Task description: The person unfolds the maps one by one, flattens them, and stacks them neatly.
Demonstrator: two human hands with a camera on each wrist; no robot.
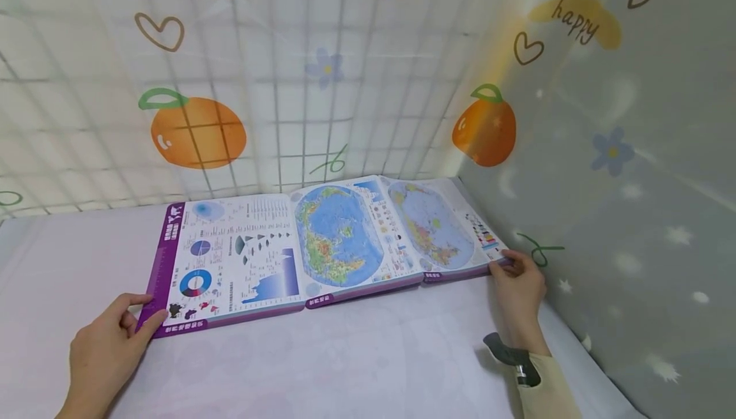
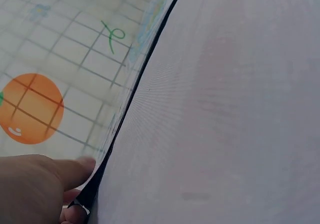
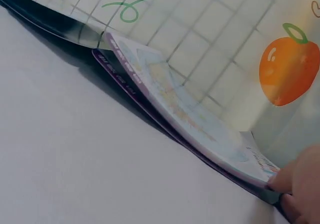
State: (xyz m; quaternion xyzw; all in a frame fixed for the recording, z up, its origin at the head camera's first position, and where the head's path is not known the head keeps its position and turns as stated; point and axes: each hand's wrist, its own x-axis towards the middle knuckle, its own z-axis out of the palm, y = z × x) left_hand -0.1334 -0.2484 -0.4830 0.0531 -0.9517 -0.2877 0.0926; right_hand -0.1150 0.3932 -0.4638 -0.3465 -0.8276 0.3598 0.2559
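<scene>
A long fold-out world map sheet (image 1: 339,240) with several panels lies spread on the white surface, its creases slightly raised. Purple edging runs along its left end and near side. My left hand (image 1: 109,349) pinches the near left corner between thumb and fingers. At the opposite end, my right hand (image 1: 520,288) grips the near right corner. The left wrist view shows the thumb of the left hand (image 2: 45,179) on top of the sheet's edge. In the right wrist view the map (image 3: 190,114) bows up from the surface, with part of the right hand (image 3: 302,184) at its end.
A translucent curtain (image 1: 379,87) printed with oranges hangs over a wire grid behind the map. A grey patterned curtain (image 1: 661,182) rises close by on the right. A black strap-like piece (image 1: 512,358) sits on the right wrist. White cloth (image 1: 345,368) covers the surface in front.
</scene>
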